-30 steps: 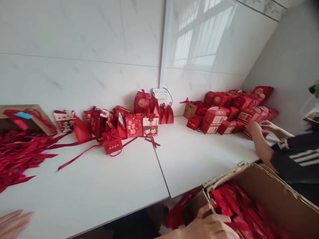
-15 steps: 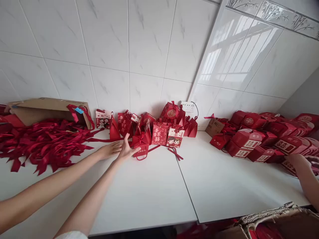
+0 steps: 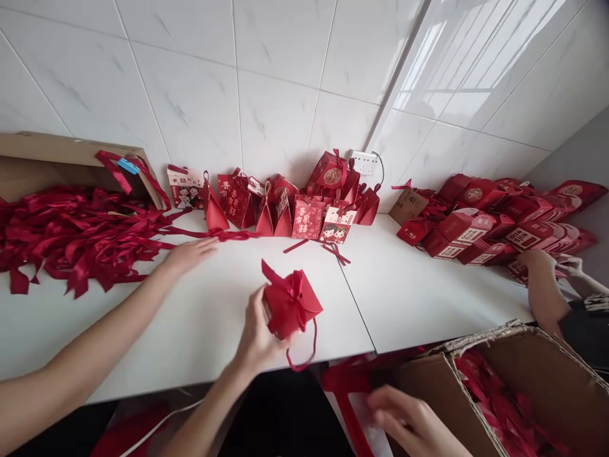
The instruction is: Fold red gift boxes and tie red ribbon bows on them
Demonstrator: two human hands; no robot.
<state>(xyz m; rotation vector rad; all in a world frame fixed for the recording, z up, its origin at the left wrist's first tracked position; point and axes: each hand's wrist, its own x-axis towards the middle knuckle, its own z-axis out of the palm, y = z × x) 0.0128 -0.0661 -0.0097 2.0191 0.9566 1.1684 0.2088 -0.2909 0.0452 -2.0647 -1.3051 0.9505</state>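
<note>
My left hand (image 3: 259, 333) is closed around a small red gift box (image 3: 304, 298), held up at the front of the table. A red ribbon bow is tied on the box's top, and a twisted red cord loop hangs from its lower side. My right hand (image 3: 409, 419) is low at the bottom of the view, right of the box and apart from it. Its fingers are loosely bent, slightly blurred, with nothing visible in them. Behind the box, a row of finished-looking red gift boxes (image 3: 309, 216) stands along the wall, with loose ribbon pieces (image 3: 337, 254) before it.
From the left, another person's hand (image 3: 190, 251) lies on the white table (image 3: 209, 311) by a heap of red ribbons (image 3: 80, 235). At the right, a co-worker's hands (image 3: 540, 263) touch stacked red boxes (image 3: 485, 228). An open cardboard carton (image 3: 428, 393) stands below the front edge.
My left hand has taken the red gift box from before the row and brought it towards me. My right hand has come into view. The view has tilted down.
</note>
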